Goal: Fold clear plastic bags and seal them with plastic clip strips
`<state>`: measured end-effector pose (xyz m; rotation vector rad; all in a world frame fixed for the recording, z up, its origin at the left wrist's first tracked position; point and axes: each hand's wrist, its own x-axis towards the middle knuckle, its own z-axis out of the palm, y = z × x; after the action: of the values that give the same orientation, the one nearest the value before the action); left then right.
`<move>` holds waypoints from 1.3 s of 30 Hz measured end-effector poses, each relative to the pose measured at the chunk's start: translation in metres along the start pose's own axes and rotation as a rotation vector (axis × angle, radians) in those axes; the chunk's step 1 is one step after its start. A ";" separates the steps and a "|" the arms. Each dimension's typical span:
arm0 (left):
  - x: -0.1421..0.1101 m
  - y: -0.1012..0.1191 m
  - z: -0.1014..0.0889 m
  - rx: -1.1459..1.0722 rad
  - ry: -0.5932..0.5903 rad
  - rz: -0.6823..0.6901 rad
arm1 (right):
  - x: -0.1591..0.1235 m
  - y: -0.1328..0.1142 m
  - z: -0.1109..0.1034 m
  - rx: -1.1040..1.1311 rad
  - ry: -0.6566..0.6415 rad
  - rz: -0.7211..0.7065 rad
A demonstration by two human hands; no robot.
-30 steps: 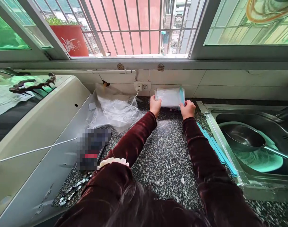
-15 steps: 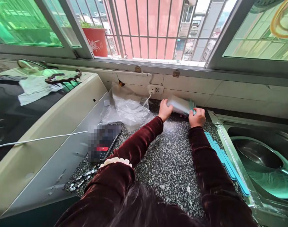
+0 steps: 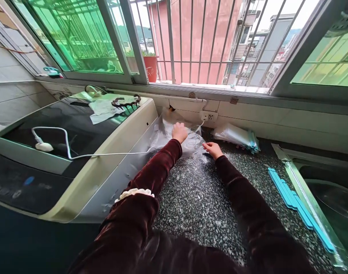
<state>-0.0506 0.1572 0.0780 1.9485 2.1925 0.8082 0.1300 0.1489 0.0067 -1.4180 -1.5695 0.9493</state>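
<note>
A crumpled clear plastic bag (image 3: 192, 146) lies on the speckled counter below the socket. Over its middle, my left hand (image 3: 179, 132) is closed on the film, its fingertips partly hidden. My right hand (image 3: 213, 149) pinches the bag's right edge between thumb and fingers. Just beyond the right hand, a flat stack of clear zip bags (image 3: 233, 136) with blue-green closures rests against the tiled wall, touched by neither hand.
Light-blue plastic strips (image 3: 299, 207) lie beside the sink (image 3: 289, 160) on the right. To the left stands a washing machine (image 3: 128, 133) with a white cable (image 3: 119, 153), a cloth (image 3: 105, 111) and a dark claw clip (image 3: 126, 102) on top. A wall socket (image 3: 209, 116) has a plug in it.
Both hands have let go of the zip bag stack, which now lies by the wall. They have moved left onto the crumpled plastic bag. The view has turned left.
</note>
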 end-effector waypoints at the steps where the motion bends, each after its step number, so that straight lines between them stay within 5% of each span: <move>1: 0.005 -0.011 -0.004 0.072 0.009 -0.029 | -0.001 -0.001 0.003 0.008 -0.003 0.001; 6: 0.023 -0.043 -0.009 0.268 -0.035 -0.016 | -0.004 -0.004 0.011 0.020 0.010 -0.029; 13: 0.029 -0.049 -0.018 0.263 0.021 0.052 | 0.001 -0.008 0.011 0.030 0.119 -0.085; 20: 0.017 -0.041 -0.053 0.008 0.131 0.021 | -0.019 -0.032 -0.038 0.066 0.279 -0.168; 25: -0.017 -0.024 -0.065 -0.355 0.180 0.118 | -0.049 -0.043 -0.097 0.033 0.423 -0.295; 30: -0.071 -0.013 -0.065 -0.639 0.110 0.182 | -0.101 -0.042 -0.142 -0.086 0.471 -0.354; 39: -0.157 -0.027 -0.040 -0.683 -0.139 0.376 | -0.196 0.014 -0.170 -0.305 0.377 -0.461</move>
<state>-0.0637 -0.0050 0.0582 1.9610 1.2342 1.2199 0.3011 -0.0419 0.0470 -1.2569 -1.6856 0.1634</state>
